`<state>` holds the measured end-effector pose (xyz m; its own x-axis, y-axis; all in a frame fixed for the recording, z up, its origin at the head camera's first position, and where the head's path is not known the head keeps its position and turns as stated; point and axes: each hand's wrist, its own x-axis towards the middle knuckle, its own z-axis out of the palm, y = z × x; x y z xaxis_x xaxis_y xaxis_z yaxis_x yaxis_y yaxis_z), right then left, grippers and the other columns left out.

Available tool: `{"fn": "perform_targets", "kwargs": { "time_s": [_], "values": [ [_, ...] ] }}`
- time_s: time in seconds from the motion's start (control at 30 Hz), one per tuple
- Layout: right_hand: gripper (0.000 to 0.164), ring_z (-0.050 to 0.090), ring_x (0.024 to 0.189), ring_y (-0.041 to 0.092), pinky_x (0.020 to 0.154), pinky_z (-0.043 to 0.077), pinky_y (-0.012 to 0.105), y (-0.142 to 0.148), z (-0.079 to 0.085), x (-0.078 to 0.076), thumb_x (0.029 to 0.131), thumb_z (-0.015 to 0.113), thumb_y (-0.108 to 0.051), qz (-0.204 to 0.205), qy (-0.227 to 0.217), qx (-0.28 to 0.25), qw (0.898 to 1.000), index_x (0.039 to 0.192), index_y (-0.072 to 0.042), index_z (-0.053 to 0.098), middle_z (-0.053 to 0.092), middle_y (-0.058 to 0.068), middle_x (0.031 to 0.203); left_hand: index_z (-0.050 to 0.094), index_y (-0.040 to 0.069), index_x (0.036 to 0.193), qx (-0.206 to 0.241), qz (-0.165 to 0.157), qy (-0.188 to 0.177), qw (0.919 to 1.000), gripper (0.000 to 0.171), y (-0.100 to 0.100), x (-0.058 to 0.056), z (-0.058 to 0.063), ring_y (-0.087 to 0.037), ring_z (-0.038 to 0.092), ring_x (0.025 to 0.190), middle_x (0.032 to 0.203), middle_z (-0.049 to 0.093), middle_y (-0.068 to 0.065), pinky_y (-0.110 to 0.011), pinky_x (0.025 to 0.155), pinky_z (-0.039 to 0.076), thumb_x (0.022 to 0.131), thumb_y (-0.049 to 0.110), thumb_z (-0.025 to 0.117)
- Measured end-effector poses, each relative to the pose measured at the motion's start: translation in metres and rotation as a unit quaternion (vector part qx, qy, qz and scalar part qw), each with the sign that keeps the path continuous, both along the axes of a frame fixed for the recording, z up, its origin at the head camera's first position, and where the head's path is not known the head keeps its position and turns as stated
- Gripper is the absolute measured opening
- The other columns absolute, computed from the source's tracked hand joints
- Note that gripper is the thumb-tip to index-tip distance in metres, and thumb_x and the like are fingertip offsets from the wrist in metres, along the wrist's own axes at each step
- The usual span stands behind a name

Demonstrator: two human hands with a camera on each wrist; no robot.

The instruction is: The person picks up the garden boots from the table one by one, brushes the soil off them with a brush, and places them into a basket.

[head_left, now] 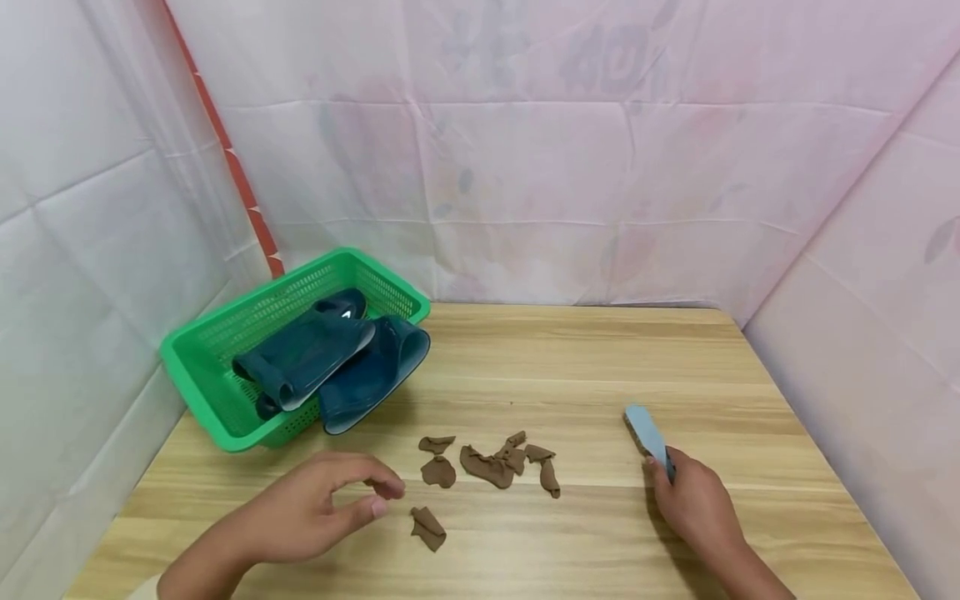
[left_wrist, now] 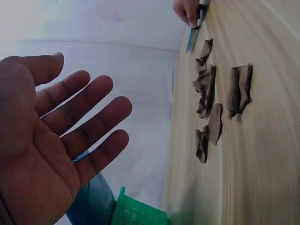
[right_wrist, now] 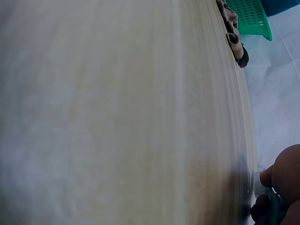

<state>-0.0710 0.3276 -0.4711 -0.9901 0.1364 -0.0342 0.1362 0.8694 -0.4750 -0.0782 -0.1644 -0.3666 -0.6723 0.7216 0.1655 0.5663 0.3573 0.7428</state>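
Note:
At the right of the table, my right hand (head_left: 697,500) grips a brush (head_left: 647,433) by its dark handle. The brush has a light blue back, and its bristles show in the left wrist view. My left hand (head_left: 322,508) is held over the table at the left, fingers apart and palm bare in the left wrist view. Just beyond its fingertips lie several thin, curled brown scraps (head_left: 487,467). One folded brown scrap (head_left: 428,528) lies nearer the front, beside the left thumb. In the right wrist view only part of the right hand (right_wrist: 287,176) shows at the edge.
A green plastic basket (head_left: 213,408) stands at the back left of the wooden table (head_left: 570,367). Dark teal rubber boots (head_left: 307,350) lie in it, one shaft hanging over the front rim. White patterned sheets (head_left: 525,167) hang behind and at both sides.

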Motion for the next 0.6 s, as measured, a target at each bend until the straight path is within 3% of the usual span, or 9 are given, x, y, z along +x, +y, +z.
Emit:
{"fn": "perform_targets", "kwargs": {
  "time_s": [0.1, 0.23, 0.4, 0.6],
  "values": [
    [0.049, 0.065, 0.106, 0.048, 0.083, 0.052, 0.061, 0.001, 0.000, 0.000, 0.105, 0.057, -0.021, 0.009, -0.002, 0.009, 1.000, 0.130, 0.020, 0.056, 0.065, 0.035, 0.116, 0.070, 0.030, 0.121, -0.024, 0.020, -0.023, 0.9993, 0.018, 0.000, 0.000, -0.003, -0.008, 0.066, 0.104, 0.114, 0.070, 0.014, -0.036, 0.089, 0.055, 0.106, 0.026, 0.061],
    [0.053, 0.065, 0.104, 0.050, 0.082, 0.051, 0.062, 0.003, 0.001, 0.000, 0.102, 0.063, -0.022, 0.010, -0.015, 0.015, 1.000, 0.133, 0.021, 0.053, 0.065, 0.036, 0.114, 0.068, 0.032, 0.125, -0.058, 0.043, -0.025, 0.9971, 0.021, 0.002, -0.001, -0.007, -0.007, 0.064, 0.108, 0.116, 0.068, 0.017, -0.040, 0.092, 0.054, 0.106, 0.031, 0.060],
    [0.058, 0.063, 0.103, 0.052, 0.083, 0.051, 0.062, 0.004, 0.003, 0.001, 0.100, 0.065, -0.024, 0.008, -0.029, 0.029, 0.999, 0.134, 0.022, 0.051, 0.064, 0.037, 0.112, 0.060, 0.032, 0.139, -0.106, 0.065, 0.010, 0.9921, 0.035, 0.005, -0.003, -0.013, -0.011, 0.059, 0.122, 0.130, 0.062, 0.018, -0.044, 0.099, 0.051, 0.105, 0.040, 0.060],
    [0.066, 0.061, 0.102, 0.054, 0.077, 0.053, 0.060, 0.006, 0.008, 0.006, 0.101, 0.064, -0.033, 0.003, -0.056, 0.055, 0.997, 0.135, 0.022, 0.050, 0.060, 0.038, 0.113, 0.046, 0.030, 0.155, -0.152, 0.060, 0.051, 0.9852, 0.064, 0.009, -0.004, -0.025, -0.022, 0.043, 0.142, 0.154, 0.046, 0.006, -0.055, 0.106, 0.043, 0.100, 0.059, 0.057]
  ]
}}
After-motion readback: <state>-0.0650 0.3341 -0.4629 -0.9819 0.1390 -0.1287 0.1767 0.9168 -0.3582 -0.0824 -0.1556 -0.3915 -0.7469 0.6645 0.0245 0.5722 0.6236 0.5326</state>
